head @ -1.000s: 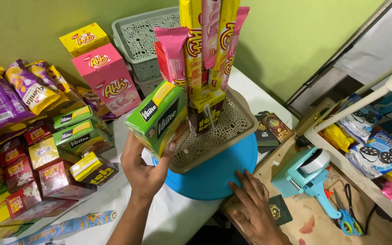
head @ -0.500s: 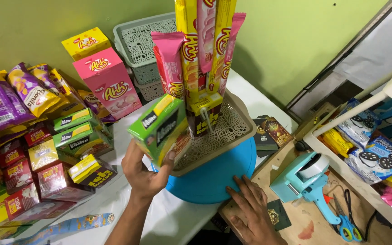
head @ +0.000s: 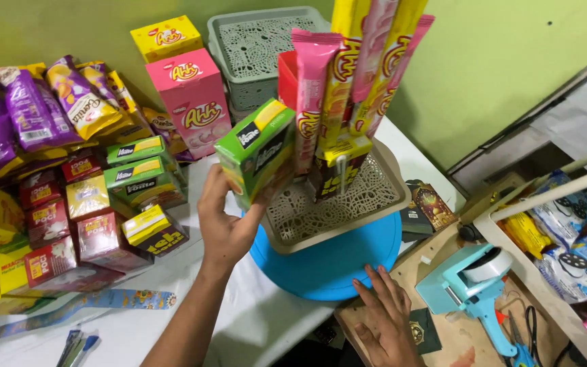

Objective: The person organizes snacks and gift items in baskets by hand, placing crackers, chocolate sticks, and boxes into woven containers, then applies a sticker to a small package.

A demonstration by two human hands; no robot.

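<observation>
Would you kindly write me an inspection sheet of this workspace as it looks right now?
Surface: white table, crowded along its left side.
Job's things: green and yellow carton held against the beige perforated plastic tray, which sits on a round blue plastic turntable; tall pink and yellow snack sticks stand upright in the tray.
Clutter: pink boxes, purple snack bags, small red cartons, grey plastic basket.
Hands: left hand grips the carton; right hand rests open at the turntable's edge.
Cables: nothing seen.
Surroundings: green wall, teal tape dispenser, white shelf of biscuit packs.
</observation>
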